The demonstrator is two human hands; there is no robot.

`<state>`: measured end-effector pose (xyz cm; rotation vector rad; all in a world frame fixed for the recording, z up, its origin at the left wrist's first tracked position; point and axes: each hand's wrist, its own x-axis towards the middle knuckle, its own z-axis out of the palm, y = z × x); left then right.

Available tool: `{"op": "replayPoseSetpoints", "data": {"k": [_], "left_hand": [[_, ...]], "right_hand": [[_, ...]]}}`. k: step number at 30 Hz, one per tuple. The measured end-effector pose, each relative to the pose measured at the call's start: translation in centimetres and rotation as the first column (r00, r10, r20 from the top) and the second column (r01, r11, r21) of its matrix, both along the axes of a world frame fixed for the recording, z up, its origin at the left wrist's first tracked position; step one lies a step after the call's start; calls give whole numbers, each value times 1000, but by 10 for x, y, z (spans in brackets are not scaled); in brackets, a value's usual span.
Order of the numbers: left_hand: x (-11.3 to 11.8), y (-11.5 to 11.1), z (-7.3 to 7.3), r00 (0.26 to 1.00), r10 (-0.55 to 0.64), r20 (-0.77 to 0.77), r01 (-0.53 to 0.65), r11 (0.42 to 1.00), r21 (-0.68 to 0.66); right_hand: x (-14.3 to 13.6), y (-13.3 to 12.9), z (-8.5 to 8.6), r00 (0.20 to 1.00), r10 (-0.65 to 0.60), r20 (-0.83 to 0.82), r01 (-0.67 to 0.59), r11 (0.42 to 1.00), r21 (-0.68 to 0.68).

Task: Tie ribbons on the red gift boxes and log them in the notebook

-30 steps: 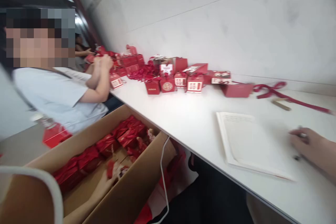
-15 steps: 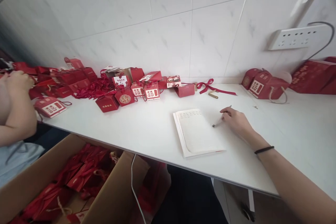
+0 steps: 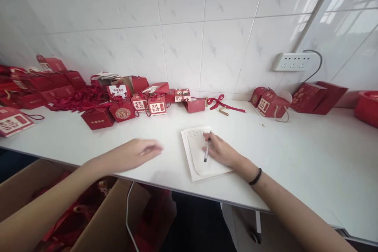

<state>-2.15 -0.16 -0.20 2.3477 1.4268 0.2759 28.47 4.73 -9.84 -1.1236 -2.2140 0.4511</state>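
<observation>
My right hand [image 3: 221, 151] is over the notebook, its fingers closed around a pen [image 3: 206, 151] with a clear barrel and a dark end pointing down. Under it lies the open notebook [image 3: 196, 167], a pale page with a few rows of small handwriting along its top. My left hand [image 3: 143, 153], slightly blurred, hovers above the white table to the left of the notebook. Its fingers are loosely stretched out, with a gap by the thumb and nothing seen in them.
Red gift boxes [image 3: 122, 112] and a heap of red ribbon [image 3: 79, 96] line the back left. A ribbon bow [image 3: 218, 102], a small brass-coloured piece [image 3: 223, 111] and more boxes [image 3: 270, 104] stand along the wall. Below the table edge is a cardboard box [image 3: 102, 212] of red items.
My left hand has come into view from the left. My right hand with the pen has moved left onto the notebook. The view has swung right, and the other person's arm is out of sight.
</observation>
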Motion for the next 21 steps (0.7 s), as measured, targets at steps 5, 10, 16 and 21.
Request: {"op": "replayPoseSetpoints", "data": {"k": [5,10,16,21], "left_hand": [[106,110,-34,986,-108,125,80,975,209],[138,145,-81,967,-163,194,140,982,127],[128,139,-79,945,-237,224,260,962,-80],[133,133,-68,946,-272,177,304,934,-187]], "right_hand": [[1,-7,2,990,47,131,-47,999,-2],[9,-14,14,987,54,152,-51,998,-23],[0,-12,19,887,-166,-430,30,952,-306],[-15,-4,16,719,-411,-561,13,815,-580]]}}
